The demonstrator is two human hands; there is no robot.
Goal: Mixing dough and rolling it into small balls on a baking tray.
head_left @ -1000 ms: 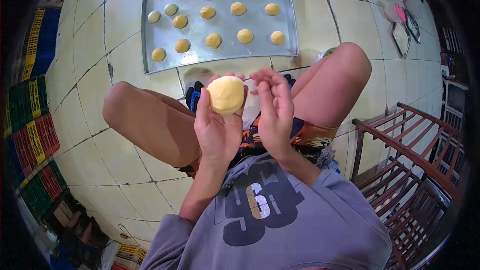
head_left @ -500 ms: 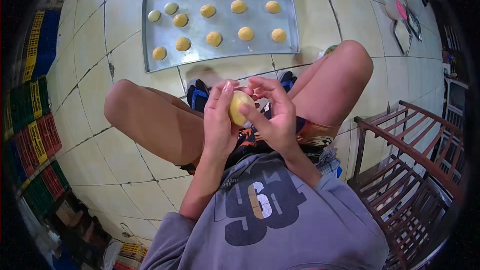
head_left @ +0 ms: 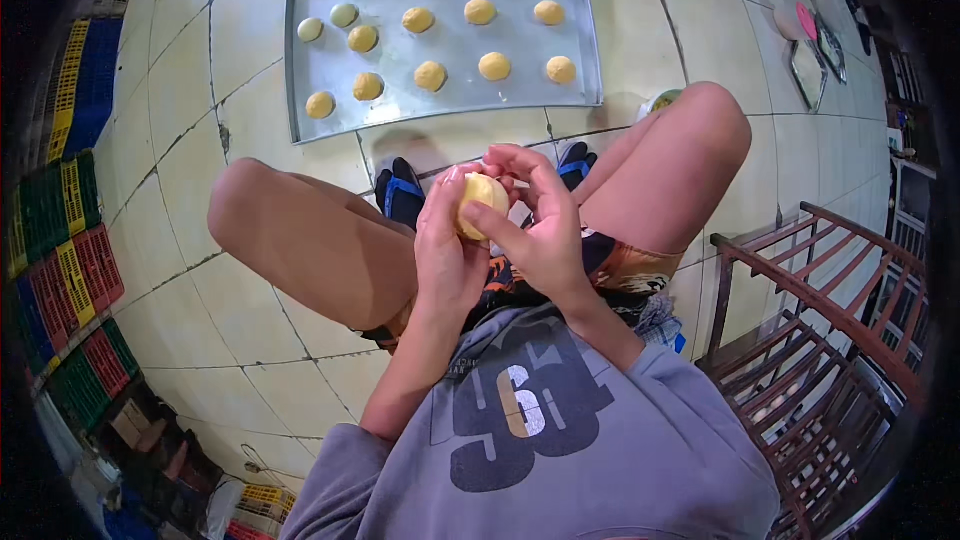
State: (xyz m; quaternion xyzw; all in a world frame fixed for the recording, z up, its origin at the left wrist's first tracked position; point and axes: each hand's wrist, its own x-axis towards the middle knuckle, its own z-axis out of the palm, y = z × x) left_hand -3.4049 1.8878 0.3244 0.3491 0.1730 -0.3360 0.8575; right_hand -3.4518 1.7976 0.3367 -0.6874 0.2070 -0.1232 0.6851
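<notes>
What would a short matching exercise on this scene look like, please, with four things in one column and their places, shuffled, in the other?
Things
1. Yellow dough ball
2. Metal tray
3. Slatted brown rack
4. Coloured crates

Places
A. Along the left side of the picture
B. Between the left hand and the right hand
C. At the lower right of the picture
D. At the top of the picture, around the middle

Right pairs: 1-B, 2-D, 3-C, 4-A
</notes>
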